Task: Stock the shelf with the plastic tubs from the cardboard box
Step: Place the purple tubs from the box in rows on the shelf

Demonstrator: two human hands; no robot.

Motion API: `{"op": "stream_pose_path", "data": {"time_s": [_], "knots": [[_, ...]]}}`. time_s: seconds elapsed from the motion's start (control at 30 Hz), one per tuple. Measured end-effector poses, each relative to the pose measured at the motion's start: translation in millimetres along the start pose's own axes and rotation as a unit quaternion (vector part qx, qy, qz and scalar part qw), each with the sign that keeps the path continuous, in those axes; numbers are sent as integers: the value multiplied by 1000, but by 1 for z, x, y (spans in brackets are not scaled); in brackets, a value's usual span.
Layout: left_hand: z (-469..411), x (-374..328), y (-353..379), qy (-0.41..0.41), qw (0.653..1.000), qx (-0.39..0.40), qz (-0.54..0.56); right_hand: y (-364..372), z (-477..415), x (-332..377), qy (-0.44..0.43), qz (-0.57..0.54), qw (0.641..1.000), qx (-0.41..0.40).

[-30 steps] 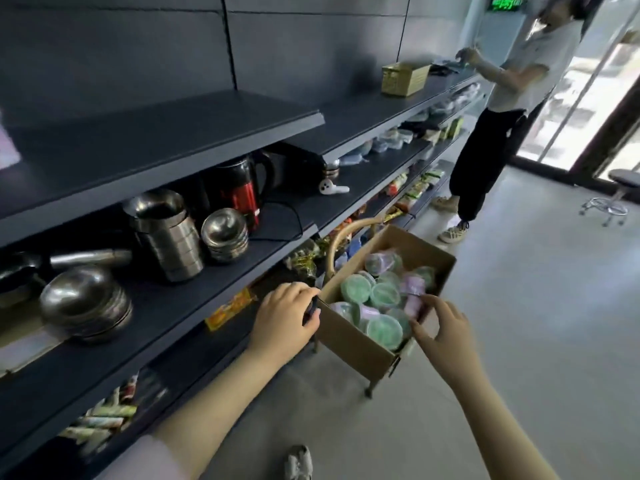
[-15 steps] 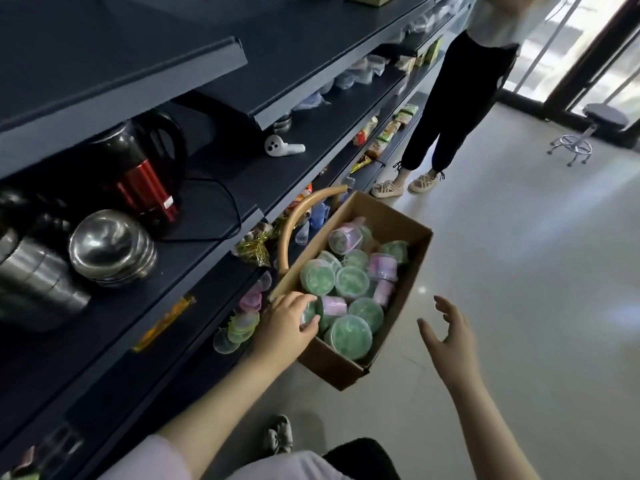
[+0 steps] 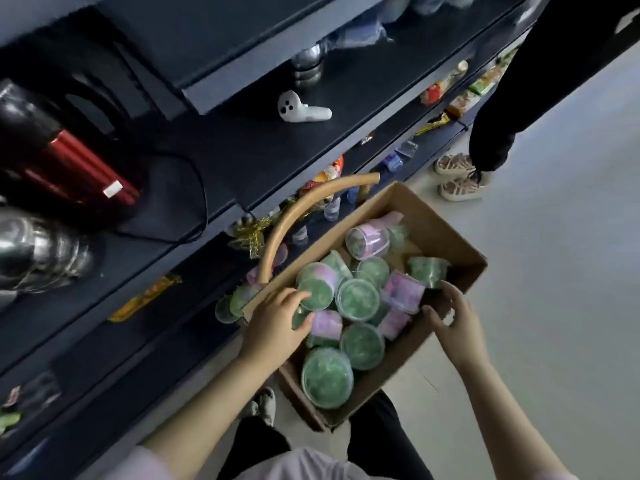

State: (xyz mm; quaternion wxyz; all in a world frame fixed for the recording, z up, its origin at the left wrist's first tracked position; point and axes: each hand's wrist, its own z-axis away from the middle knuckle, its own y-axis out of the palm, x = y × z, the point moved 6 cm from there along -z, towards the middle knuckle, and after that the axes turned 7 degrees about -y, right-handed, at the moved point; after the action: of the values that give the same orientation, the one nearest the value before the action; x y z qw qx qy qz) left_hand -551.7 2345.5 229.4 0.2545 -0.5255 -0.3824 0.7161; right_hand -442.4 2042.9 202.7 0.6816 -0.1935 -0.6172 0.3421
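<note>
While the cardboard box (image 3: 446,237) stood just beside the shelf (image 3: 166,341), green and purple tubs (image 3: 362,346) lay heaped inside it (a few more stood at the shelf's front edge). The left hand (image 3: 277,323) reached over the box's left edge, fingers and thumb curled round a green tub (image 3: 315,292). The right hand (image 3: 453,323) curled over the right edge beside a purple tub (image 3: 401,292); whether it gripped anything could not be told.
</note>
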Motion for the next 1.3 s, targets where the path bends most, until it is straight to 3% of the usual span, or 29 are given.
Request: {"op": "stream_pose_path", "data": {"time_s": [0.3,0.67,0.8,1.03,1.17,1.3], "knots": [[-128,-37,83,-62,997,-12,-44,40,-112,-100,31,-10,993,112],[-266,-25,207,-32,987,109,-113,102,-142,-160,91,-36,976,193],[-283,-19,240,-91,975,162,-119,107,-151,-169,102,-19,976,190],[-285,-25,244,-121,972,87,-182,105,-156,-176,147,-66,974,162],[-279,-33,247,-102,984,84,-117,105,-155,-177,172,-49,967,182],[-277,-17,243,-196,971,115,-76,101,-155,-174,182,-32,964,190]]}}
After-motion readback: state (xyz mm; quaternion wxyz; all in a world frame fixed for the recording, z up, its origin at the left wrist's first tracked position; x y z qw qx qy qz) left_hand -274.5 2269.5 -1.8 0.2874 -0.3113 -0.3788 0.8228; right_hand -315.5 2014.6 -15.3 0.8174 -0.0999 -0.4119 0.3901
